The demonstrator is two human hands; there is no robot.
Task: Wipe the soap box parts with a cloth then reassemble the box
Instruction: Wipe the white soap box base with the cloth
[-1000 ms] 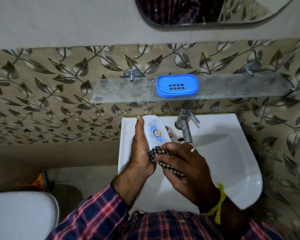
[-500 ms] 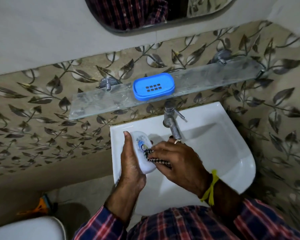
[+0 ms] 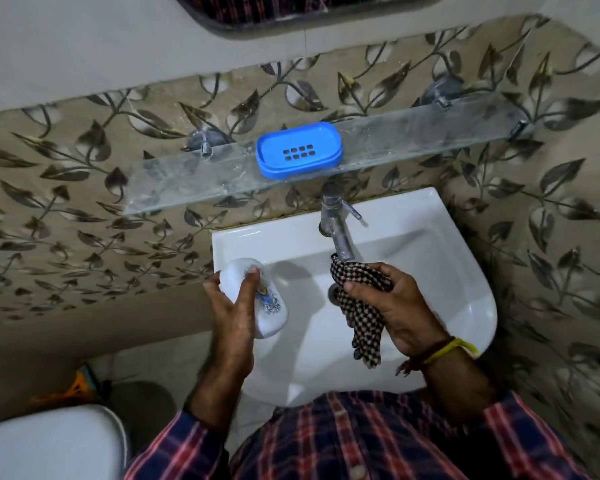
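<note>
The white soap box lid [image 3: 271, 315], with a blue printed picture on top, is gripped in my left hand [image 3: 234, 306] over the left rim of the sink. My right hand [image 3: 400, 306] holds a black-and-white checked cloth [image 3: 362, 313], bunched and hanging over the basin just below the tap spout. Cloth and lid are apart, with a gap of basin between them. The blue soap box base [image 3: 298, 150], with drain slots in its tray, sits on the glass shelf [image 3: 413, 133] above the sink.
A white wash basin [image 3: 465, 299] is fixed to a leaf-patterned tiled wall, with a steel tap [image 3: 336, 223] at its back. A mirror edge [image 3: 291, 19] shows at the top. A white toilet cistern [image 3: 49, 445] stands at lower left, with an orange object [image 3: 80, 382] on the floor beside it.
My right hand has pulled the cloth off the lid and moved right, under the tap. My left hand has swung the lid left and down. The camera view shifted.
</note>
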